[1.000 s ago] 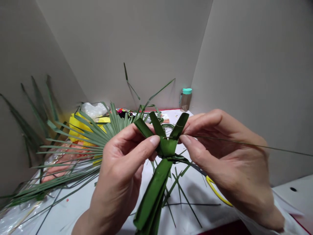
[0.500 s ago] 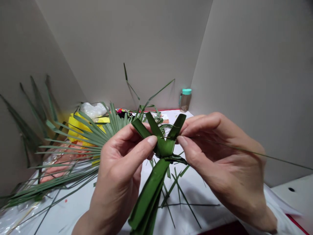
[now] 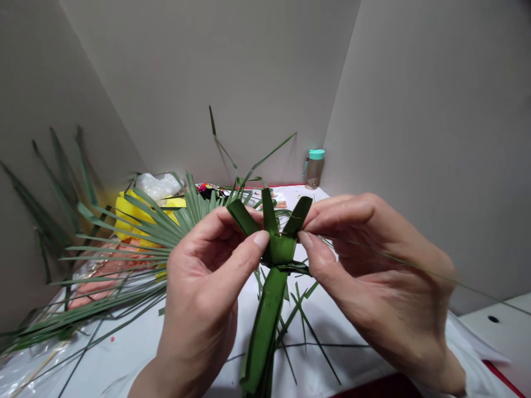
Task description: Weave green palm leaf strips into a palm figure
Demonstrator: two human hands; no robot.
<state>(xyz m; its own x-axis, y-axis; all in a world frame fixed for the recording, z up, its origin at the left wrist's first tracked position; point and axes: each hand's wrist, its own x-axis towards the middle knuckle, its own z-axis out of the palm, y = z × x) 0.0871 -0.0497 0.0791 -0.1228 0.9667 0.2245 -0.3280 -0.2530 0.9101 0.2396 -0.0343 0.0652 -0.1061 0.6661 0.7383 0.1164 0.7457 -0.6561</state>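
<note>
White tabletop (image 3: 352, 326) stretches away beneath my hands, boxed in by plain grey panels (image 3: 207, 83). Closest to me, my left hand (image 3: 203, 271) and right hand (image 3: 373, 265) meet at the centre of the frame, held above the table. Both are closed in a pinch on a glossy dark-green woven palm-leaf knot (image 3: 282, 249): my left thumb (image 3: 259, 239) presses its left side, and my right thumb (image 3: 305, 239) presses its right side, with the other fingers curled behind.

The knot is made of flat, folded strips crossing one another. Three strap-like ends fan upward, a dark band (image 3: 294, 268) wraps beneath the crossing, and a wider doubled strip (image 3: 263, 326) hangs down toward me. A thin green strand (image 3: 431, 271) runs from my right hand out to the right edge.

Just below, narrow loose leaf strips (image 3: 311, 326) lie crossed on the table. To the left spreads a fan-shaped palm frond (image 3: 153, 232) with stiff pointed blades, over a clear plastic sheet (image 3: 29, 370) and something salmon-pink (image 3: 95, 293). Beyond it, at upper left, sit a bright yellow object (image 3: 128, 218) and a crumpled white plastic bag (image 3: 157, 186). At the far edge stands a clear brownish bottle with a teal cap (image 3: 314, 168).
</note>
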